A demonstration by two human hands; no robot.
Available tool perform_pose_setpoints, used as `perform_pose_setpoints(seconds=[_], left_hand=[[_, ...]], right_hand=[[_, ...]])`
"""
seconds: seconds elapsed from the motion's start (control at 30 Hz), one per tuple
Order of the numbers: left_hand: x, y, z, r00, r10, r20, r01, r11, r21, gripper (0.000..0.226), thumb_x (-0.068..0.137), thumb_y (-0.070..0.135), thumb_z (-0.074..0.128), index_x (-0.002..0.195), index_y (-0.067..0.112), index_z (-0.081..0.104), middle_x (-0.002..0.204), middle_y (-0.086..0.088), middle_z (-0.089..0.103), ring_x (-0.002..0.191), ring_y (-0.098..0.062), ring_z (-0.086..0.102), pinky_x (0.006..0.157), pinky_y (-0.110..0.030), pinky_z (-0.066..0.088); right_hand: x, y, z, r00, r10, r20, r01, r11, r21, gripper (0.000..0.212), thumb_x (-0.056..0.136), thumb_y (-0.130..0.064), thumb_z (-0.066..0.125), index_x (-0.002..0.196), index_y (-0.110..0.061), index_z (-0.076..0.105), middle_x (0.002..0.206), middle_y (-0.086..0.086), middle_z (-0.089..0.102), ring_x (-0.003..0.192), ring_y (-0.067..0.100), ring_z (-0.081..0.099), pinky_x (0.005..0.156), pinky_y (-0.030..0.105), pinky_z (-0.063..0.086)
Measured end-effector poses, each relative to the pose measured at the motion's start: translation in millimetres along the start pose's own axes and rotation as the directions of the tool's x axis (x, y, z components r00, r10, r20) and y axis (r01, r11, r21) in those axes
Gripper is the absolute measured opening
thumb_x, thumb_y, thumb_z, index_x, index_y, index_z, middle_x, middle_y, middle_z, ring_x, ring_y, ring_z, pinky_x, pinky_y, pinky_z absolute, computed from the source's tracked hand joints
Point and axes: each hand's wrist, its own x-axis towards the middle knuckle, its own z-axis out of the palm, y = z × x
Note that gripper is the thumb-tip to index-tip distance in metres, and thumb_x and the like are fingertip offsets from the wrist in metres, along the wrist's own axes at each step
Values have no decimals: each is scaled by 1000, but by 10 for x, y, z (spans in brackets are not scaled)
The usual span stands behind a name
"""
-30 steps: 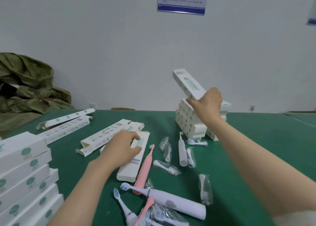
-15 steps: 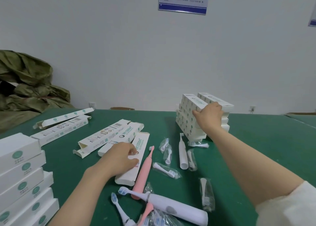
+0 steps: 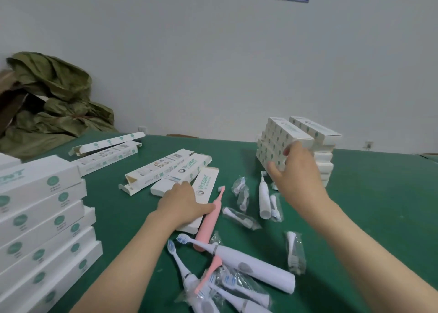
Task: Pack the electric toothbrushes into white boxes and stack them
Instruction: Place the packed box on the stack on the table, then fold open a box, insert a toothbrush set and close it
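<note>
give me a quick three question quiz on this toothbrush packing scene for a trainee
1. True or false: the pink toothbrush is already inside a box.
2. The right hand touches: A) the far box stack B) the pink toothbrush C) the left hand.
3. Short answer: what lies under the left hand?
Key: 1 false, it lies bare on the table; 2 A; 3 a flat white box.
</note>
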Motion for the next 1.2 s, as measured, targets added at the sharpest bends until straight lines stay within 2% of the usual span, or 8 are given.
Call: perform_pose_setpoints(seconds=[0.13, 0.3, 0.47, 0.6, 0.8, 1.03, 1.13, 1.2], left_hand=[[-62, -1, -35, 1000, -22, 5, 22, 994, -106, 35, 78, 43, 67, 73, 18, 43, 75, 4, 50, 67, -11, 47, 51, -25, 35], [-112, -40, -316, 990, 103, -100, -123, 968, -219, 30, 66, 24, 75, 73, 26, 46, 76, 9, 50, 73, -12, 48, 59, -23, 37], [-228, 80, -535, 893, 401, -203, -433, 888, -153, 55, 66, 36, 78, 117, 30, 59, 113, 12, 61, 102, -9, 54, 85, -28, 44], [-273, -10, -737, 970, 228, -81, -205, 952, 227, 104, 51, 60, 79, 139, 30, 32, 132, 8, 47, 117, -16, 49, 90, -35, 46], [-346, -103, -1017, 852, 329, -408, -460, 841, -284, 58, 51, 35, 89, 97, 36, 53, 95, 23, 59, 87, 11, 54, 62, -7, 41], [-424, 126, -954, 727, 216, -652, -684, 319, -657, 52, 58, 16, 89, 96, 21, 54, 87, 14, 62, 83, 3, 61, 73, -12, 48], [-452, 206, -965, 705, 132, -697, -708, 190, -680, 44, 61, 19, 82, 95, 22, 53, 84, 12, 58, 77, 1, 59, 71, -16, 48], [-474, 267, -969, 708, 111, -698, -695, 286, -659, 42, 61, 18, 81, 93, 26, 55, 92, 8, 57, 80, -2, 58, 78, -19, 49]], right_hand=[[-253, -167, 416, 856, 87, 510, -92, 996, -14, 23, 89, -23, 57, 102, -5, 51, 93, 11, 58, 81, 24, 54, 66, 30, 39], [-243, -233, 693, 808, 135, 574, -325, 915, 241, 32, 90, -38, 53, 75, -9, 53, 66, 4, 57, 56, 15, 49, 58, 27, 43], [-103, -335, 693, 731, 75, 678, -664, 310, 681, 28, 91, -29, 61, 108, -7, 60, 84, 8, 73, 59, 16, 56, 55, 25, 47], [-136, -403, 674, 664, 22, 747, -747, -19, 664, 15, 93, -19, 58, 101, -6, 61, 76, 5, 73, 57, 10, 63, 52, 18, 50], [-182, -502, 590, 618, -19, 786, -741, -349, 574, 17, 91, -22, 62, 95, -6, 62, 73, 8, 72, 61, 15, 69, 55, 23, 56], [-234, -449, 422, 411, -57, 910, -908, 67, 414, 59, 91, -60, 40, 51, -16, 39, 46, 4, 49, 36, 13, 42, 33, 17, 34], [-149, -498, 267, 598, 4, 801, -773, 268, 575, 52, 95, -42, 41, 51, -16, 35, 41, 2, 46, 35, 14, 37, 35, 19, 29], [-118, -545, 167, 796, 40, 604, -557, 437, 706, 46, 95, -33, 45, 54, -14, 41, 42, 2, 51, 38, 16, 41, 40, 20, 34]])
